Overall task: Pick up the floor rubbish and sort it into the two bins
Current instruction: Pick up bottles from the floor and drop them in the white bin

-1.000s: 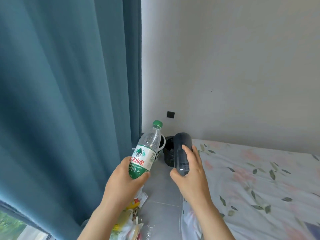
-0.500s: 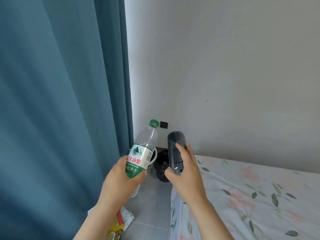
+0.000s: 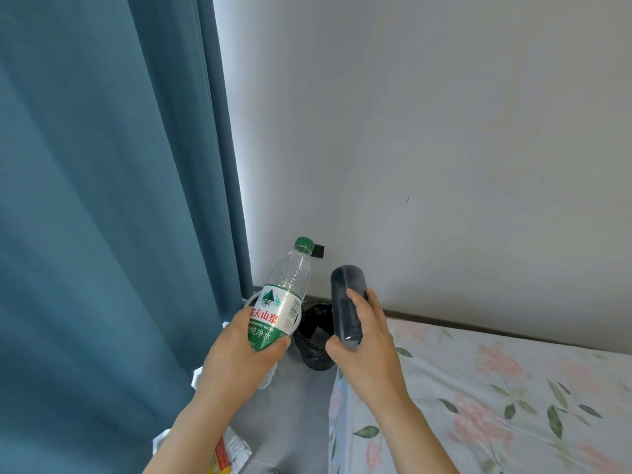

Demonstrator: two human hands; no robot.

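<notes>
We've got the clear plastic water bottle with the green cap, light and crushable, clasped low by our left hand; our right hand wraps the smooth dark cylindrical bottle, both above the black-lined bin by the floor's wall edge.

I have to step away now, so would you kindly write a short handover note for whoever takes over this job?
Left hand: holds a clear water bottle, green cap on.
Right hand: holds a dark bottle.
Bins: black-lined bin on the floor ahead in the corner; a white bin is mostly hidden behind the water bottle.
Done: both bottles picked up.
Left: drop each in its bin; wrappers remain on the floor by the curtain.
</notes>
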